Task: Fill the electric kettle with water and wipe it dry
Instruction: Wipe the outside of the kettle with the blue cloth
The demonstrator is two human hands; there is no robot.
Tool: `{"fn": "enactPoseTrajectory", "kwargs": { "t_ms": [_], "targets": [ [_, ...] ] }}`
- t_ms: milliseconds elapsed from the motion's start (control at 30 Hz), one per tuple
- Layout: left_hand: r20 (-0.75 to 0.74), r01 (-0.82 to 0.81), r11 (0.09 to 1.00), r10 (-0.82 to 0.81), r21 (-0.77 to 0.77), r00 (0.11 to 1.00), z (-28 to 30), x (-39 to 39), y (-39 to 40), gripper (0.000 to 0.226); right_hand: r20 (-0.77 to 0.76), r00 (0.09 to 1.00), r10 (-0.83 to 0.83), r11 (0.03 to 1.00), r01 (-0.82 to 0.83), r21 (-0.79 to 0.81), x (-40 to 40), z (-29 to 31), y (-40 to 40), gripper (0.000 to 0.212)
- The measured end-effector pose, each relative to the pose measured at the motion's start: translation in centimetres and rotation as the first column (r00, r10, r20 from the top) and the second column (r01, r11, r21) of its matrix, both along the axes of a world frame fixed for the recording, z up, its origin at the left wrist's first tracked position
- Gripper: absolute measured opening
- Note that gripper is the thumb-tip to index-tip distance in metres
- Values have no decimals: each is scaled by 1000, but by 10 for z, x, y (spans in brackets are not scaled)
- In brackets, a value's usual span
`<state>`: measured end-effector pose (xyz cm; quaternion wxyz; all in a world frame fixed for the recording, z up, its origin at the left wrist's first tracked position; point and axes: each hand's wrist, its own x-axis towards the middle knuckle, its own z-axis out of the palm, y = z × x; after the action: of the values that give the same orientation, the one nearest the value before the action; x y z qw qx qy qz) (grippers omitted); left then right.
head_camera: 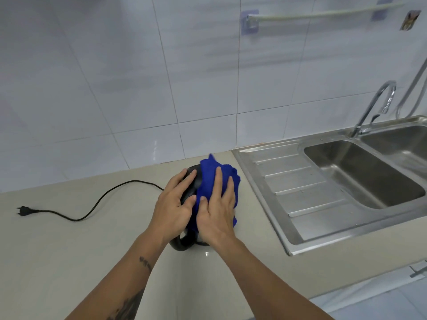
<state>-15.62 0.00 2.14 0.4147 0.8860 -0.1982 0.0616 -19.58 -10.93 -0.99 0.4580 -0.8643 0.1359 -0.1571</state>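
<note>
A black electric kettle stands on the beige counter, mostly hidden under my hands; its handle curves toward me. My left hand lies on the kettle's top and left side, fingers spread over the lid. A blue cloth is draped over the kettle's right side, and my right hand presses flat on it, fingers pointing away from me.
The kettle's black cord runs left across the counter to an unplugged plug. A steel sink with drainboard sits right of the kettle, a tap behind it. A white tiled wall stands behind.
</note>
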Motion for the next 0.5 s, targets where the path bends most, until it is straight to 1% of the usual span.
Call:
{"fn": "enactPoseTrajectory", "kwargs": {
  "t_ms": [33, 67, 200, 267, 367, 433, 500],
  "targets": [
    [-7, 0, 1000, 0, -5, 1000, 1, 0, 0, 63, 50, 999, 10, 996, -6, -91, -1, -4, -1, 73],
    [-11, 0, 1000, 0, -6, 1000, 2, 0, 0, 63, 76, 997, 23, 991, -13, -130, -2, -9, -3, 74],
    [-12, -9, 1000, 9, -14, 1000, 5, -1, -1, 61, 151, 987, 50, 989, -29, -143, -10, -31, -5, 76],
    [-13, -5, 1000, 5, -2, 1000, 7, 0, 0, 61, 159, 986, 40, 990, -18, -139, -14, -44, -5, 77],
    [-22, 16, 999, -15, 28, 1000, 9, 2, 3, 63, 112, 994, 10, 1000, -6, -30, -19, -64, -4, 80],
    [-31, 30, 999, -29, 34, 999, 10, 5, 5, 64, 65, 998, -3, 995, -3, 99, -21, -75, -8, 80],
    [-52, 38, 998, -36, 40, 998, 12, 9, 8, 64, 15, 1000, -3, 964, -1, 265, -23, -77, -16, 76]
  ]
}}
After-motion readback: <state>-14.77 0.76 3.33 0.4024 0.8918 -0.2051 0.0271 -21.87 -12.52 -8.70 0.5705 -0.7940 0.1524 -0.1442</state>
